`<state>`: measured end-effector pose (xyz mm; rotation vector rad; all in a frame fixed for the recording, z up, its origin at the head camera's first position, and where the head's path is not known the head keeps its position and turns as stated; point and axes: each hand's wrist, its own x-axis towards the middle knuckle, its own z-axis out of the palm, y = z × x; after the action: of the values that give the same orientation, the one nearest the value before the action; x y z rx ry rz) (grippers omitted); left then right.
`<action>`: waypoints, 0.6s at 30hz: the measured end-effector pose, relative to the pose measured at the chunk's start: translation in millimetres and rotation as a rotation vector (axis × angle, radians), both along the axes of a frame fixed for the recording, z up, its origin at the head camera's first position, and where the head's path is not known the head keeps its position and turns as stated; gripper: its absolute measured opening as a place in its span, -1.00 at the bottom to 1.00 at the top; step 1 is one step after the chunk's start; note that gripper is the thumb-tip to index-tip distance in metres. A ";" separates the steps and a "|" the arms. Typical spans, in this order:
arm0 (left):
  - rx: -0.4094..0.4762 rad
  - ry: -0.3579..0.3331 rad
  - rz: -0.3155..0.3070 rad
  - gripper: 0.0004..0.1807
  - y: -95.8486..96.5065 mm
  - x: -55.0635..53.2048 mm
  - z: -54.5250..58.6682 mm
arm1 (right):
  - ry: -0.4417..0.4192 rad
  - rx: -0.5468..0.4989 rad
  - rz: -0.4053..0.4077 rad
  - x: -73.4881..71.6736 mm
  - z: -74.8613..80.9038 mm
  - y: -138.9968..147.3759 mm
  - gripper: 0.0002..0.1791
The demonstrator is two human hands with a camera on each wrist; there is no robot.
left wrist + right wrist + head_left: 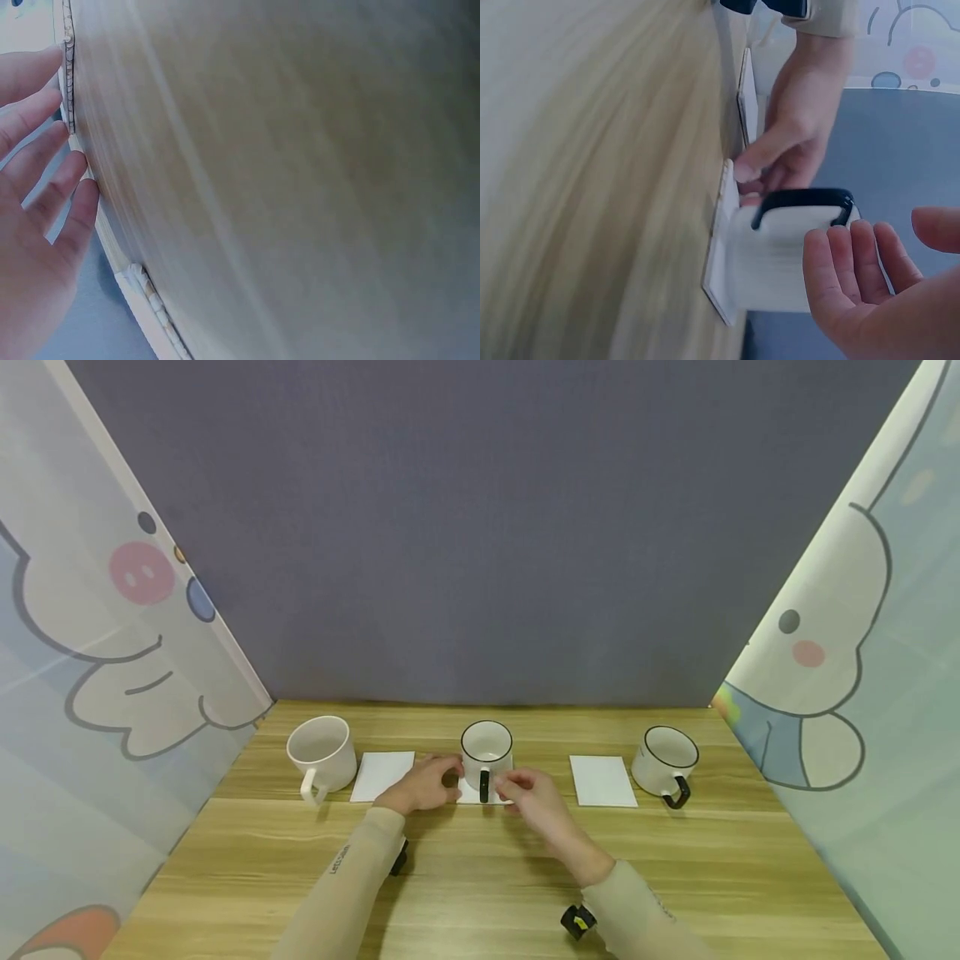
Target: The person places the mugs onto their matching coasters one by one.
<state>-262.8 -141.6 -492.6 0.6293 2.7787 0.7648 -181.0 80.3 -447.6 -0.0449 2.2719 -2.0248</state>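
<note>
A white mug with a black rim and black handle (484, 786) stands upright on a square white pad (468, 795) in the middle of the table, its handle facing me. My left hand (425, 785) is at the pad's left side. The right wrist view has that hand's thumb at the pad's corner; contact is unclear. Its fingers (45, 165) look relaxed and spread in the left wrist view. Right of the handle, my right hand (536, 802) holds nothing, fingers loosely bent. Its fingertips (838, 238) appear close to the mug; whether they touch is unclear.
An all-white mug (321, 753) stands far left beside a second white pad (380, 775). A third white pad (603, 781) lies to the right, near another black-rimmed mug (664, 765). A grey panel (487, 543) borders the wooden table (480, 893) at the back.
</note>
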 end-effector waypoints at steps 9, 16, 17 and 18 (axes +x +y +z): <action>0.005 -0.016 0.005 -0.79 -0.6 1.5 0.8 | 0.037 0.075 0.016 1.2 17.3 21.2 -0.76; 0.020 -0.028 0.009 -0.79 -0.7 1.5 4.3 | 0.123 0.204 0.000 3.0 34.9 32.9 -0.76; 0.020 -0.028 0.009 -0.79 -0.6 1.6 4.0 | 0.134 0.226 -0.002 3.1 36.4 35.2 -0.76; 0.018 -0.029 0.009 -0.79 -0.3 1.8 3.8 | 0.144 0.244 -0.001 3.4 37.7 37.7 -0.76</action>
<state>-261.0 -142.0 -488.8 0.6044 2.7528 0.7952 -177.6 118.0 -409.9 -0.1758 2.5900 -1.7825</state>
